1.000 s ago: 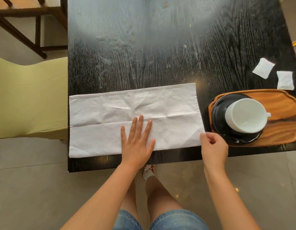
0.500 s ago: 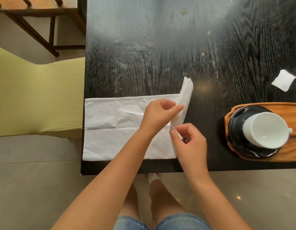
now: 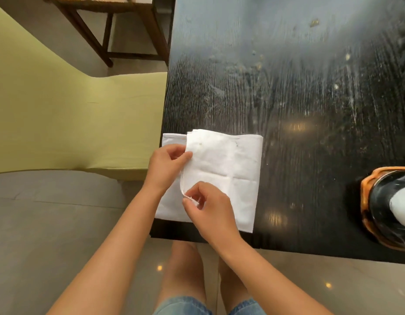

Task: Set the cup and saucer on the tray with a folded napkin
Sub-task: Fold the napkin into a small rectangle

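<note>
Green chair (image 3: 60, 114): far left, beside the table's left edge.
Wooden chair (image 3: 115, 26): top left, legs and rungs showing.
Table (image 3: 310, 98): dark, wood-grained, streaked and dusty.
Left hand (image 3: 166, 165): fingers curled, thumb and fingertips pinching the folded-over flap's left edge near its upper corner.
Napkin (image 3: 226, 169): white, creased, at the table's near left corner; right part doubled over toward the left, a strip of lower layer showing past the flap.
Right hand (image 3: 208, 209): fingers curled, pinching the same flap edge lower down, that edge lifted slightly.
Tray (image 3: 365, 212): orange-brown, wooden, at right frame edge, well apart from the napkin.
Saucer (image 3: 380, 210): black, glossy, on the tray.
Cup (image 3: 402, 206): white, on the saucer, mostly cut off.
</note>
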Demonstrator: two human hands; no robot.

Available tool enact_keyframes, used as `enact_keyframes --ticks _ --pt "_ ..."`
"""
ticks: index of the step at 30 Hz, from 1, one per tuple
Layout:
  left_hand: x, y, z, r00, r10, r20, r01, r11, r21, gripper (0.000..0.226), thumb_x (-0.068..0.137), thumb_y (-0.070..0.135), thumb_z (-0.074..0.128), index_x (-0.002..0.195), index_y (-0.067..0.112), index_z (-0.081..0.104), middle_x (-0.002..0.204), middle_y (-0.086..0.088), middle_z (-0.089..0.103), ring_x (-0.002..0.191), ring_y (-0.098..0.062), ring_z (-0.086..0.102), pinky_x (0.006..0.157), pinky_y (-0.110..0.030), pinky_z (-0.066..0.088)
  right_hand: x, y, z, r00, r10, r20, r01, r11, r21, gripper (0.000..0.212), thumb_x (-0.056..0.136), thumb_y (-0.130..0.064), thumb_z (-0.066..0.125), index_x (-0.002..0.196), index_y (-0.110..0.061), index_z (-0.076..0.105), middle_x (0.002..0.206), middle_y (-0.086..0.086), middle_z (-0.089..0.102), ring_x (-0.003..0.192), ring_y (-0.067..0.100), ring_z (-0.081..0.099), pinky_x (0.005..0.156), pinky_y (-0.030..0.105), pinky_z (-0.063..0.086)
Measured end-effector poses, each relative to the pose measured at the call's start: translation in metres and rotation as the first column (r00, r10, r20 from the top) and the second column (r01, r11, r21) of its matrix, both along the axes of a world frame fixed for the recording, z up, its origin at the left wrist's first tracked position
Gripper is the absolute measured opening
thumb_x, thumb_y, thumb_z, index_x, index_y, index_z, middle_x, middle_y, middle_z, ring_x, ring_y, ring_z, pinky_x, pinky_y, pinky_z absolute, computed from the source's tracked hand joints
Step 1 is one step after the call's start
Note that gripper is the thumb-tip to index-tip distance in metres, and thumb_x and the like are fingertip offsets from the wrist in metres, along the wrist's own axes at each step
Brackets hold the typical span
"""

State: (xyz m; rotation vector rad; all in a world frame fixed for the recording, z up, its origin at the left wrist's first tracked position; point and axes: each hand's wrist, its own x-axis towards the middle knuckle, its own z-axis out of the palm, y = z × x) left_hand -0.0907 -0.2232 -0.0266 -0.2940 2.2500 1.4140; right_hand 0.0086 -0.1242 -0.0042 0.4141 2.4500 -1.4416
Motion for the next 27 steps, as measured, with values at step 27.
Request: enact_keyframes --ticks 27 --pt "0.000 -0.052 -0.048 0.964 -0.086 -0.251 -0.015 0.927 -0.376 0.009 0.074 0.005 0.066 0.074 0.011 0.060 0.074 -0.003 0.062 0.069 -0.018 0.056 0.064 -0.024 0.042 0.010 -0.056 -0.071 0.881 0.442 -0.172 -0.315 0.816 0.485 0.016 0.076 -0.015 0.059 0.090 -0.019 0.066 0.084 -0.003 0.066 0.081 0.021 0.058 0.072 0.032 0.036"
